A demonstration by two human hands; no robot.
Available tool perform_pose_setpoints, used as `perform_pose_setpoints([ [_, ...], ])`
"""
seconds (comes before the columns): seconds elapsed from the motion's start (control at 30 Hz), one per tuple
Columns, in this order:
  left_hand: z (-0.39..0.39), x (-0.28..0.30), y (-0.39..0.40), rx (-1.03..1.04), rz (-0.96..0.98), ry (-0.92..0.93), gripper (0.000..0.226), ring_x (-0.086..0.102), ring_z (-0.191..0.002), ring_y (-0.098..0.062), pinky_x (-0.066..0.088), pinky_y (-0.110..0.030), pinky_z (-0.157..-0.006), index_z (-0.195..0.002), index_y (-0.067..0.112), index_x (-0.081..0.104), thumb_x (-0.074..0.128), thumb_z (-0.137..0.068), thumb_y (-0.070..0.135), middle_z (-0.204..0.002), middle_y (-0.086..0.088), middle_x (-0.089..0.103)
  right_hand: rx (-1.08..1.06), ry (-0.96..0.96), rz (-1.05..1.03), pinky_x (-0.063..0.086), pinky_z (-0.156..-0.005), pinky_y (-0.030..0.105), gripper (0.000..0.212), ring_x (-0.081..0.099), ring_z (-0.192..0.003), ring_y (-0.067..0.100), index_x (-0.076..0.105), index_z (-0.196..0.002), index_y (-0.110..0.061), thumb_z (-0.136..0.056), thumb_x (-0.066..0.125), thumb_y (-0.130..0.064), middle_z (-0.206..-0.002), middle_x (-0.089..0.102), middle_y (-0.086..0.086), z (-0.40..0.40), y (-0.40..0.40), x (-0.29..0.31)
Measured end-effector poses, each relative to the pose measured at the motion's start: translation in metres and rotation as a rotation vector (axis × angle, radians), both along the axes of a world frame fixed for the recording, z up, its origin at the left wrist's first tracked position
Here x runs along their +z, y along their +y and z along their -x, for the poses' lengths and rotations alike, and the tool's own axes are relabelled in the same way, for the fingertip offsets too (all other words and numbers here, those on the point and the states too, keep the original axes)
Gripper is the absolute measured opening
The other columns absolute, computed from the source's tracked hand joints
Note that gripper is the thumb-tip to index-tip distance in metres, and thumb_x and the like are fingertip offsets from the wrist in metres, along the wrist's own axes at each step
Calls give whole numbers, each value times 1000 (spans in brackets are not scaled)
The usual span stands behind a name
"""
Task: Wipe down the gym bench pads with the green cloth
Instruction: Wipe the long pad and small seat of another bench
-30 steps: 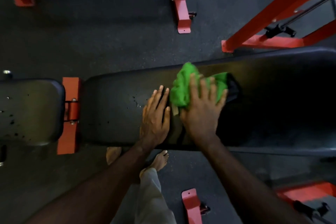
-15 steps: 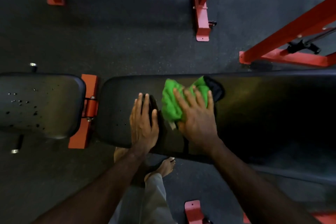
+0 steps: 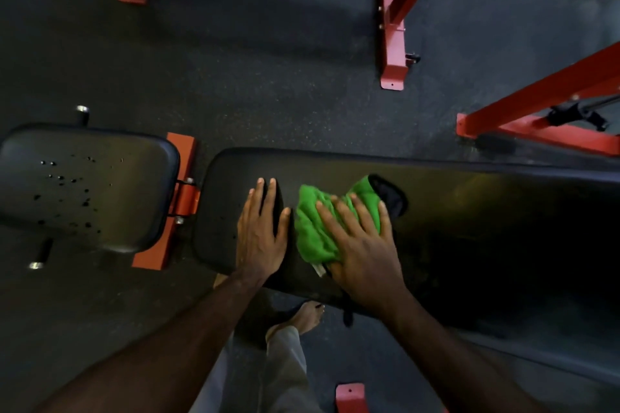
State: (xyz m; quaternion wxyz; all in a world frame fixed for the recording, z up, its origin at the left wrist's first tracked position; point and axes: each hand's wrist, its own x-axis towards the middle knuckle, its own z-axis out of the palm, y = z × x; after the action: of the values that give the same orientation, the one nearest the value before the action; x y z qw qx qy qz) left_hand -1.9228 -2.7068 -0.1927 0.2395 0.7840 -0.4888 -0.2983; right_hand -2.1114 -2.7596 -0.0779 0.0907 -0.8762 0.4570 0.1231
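A: What's under you right now?

B: The long back pad (image 3: 469,211) runs away to the right of my pressing hand; the smaller seat pad (image 3: 87,188), spotted with droplets, sits well off to the left, past the red hinge bracket (image 3: 183,191).

A: And the cloth?

B: The green cloth (image 3: 318,228) lies bunched on the back pad under my right hand (image 3: 362,251), fingers straight and spread, pressing it flat rather than clutching it. My left hand (image 3: 260,231) rests just beside it, palm down, fingers straight, holding nothing.

A: How do I wipe well from here?

B: I'd say keep the palm flat, pressure even, overlap the strokes, and carry on leftward to those droplets (image 3: 67,191).
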Motion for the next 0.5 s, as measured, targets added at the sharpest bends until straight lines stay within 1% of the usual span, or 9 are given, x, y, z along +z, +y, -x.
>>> perform_pose_setpoints([
  [0.07,-7,0,0,-34,-13,9,65,16,-158,-20,26,-44,-123,-165,29,20,30,-105,54,-173,5,13,-10,-6,8,13,-124,62,86,33,-153,32,31,-162,-33,-82,42,-63,-164,39,4,14,-3,7],
  [0.13,-11,0,2,-44,-18,6,65,17,-158,-19,28,-44,-122,-165,30,20,30,-105,54,-173,6,13,-153,-7,91,14,-122,63,88,34,-152,34,35,-161,-30,-80,44,-63,-164,39,6,10,-25,4],
  [0.17,-12,-1,1,-47,-17,-3,65,18,-158,-19,28,-44,-122,-165,30,20,32,-105,54,-173,6,14,-240,-10,140,11,-122,64,89,31,-153,35,34,-161,-30,-79,46,-61,-165,38,6,0,-41,-1],
  [0.23,-13,-4,5,-57,-6,-24,64,18,-158,-19,28,-41,-121,-165,29,21,35,-106,52,-173,5,15,-357,-2,142,3,-122,66,93,23,-155,36,28,-163,-30,-78,58,-55,-166,34,5,-26,-62,-14],
  [0.27,-13,-4,5,-66,0,-30,65,18,-158,-19,27,-40,-121,-165,27,20,35,-107,51,-173,5,14,-342,0,108,1,-122,65,95,21,-155,36,26,-163,-31,-79,61,-54,-167,33,5,-37,-65,-18],
  [0.3,-15,-5,7,-75,-2,-33,66,17,-158,-19,25,-39,-122,-165,26,18,35,-107,51,-173,5,13,-268,-5,61,0,-122,66,94,22,-155,37,26,-164,-31,-80,59,-57,-167,33,5,-45,-59,-21],
  [0.4,-22,-4,12,-109,-21,-28,71,14,-159,-23,22,-42,-124,-166,24,16,38,-103,50,-174,2,10,67,27,-63,5,-124,64,89,25,-156,34,26,-164,-33,-81,38,-64,-167,35,3,-33,-14,-15],
  [0.43,-24,-4,17,-115,-32,-31,72,15,-159,-24,23,-43,-123,-166,24,17,38,-102,50,-174,0,10,118,45,-80,6,-125,62,89,25,-156,31,25,-164,-34,-81,38,-64,-168,33,1,-21,0,-10],
  [0.5,-29,-4,23,-106,-34,-17,70,18,-158,-25,26,-44,-123,-165,24,21,36,-103,53,-173,-2,14,115,58,-51,8,-125,61,91,27,-156,29,25,-164,-36,-80,45,-64,-169,31,-1,4,7,-2],
])
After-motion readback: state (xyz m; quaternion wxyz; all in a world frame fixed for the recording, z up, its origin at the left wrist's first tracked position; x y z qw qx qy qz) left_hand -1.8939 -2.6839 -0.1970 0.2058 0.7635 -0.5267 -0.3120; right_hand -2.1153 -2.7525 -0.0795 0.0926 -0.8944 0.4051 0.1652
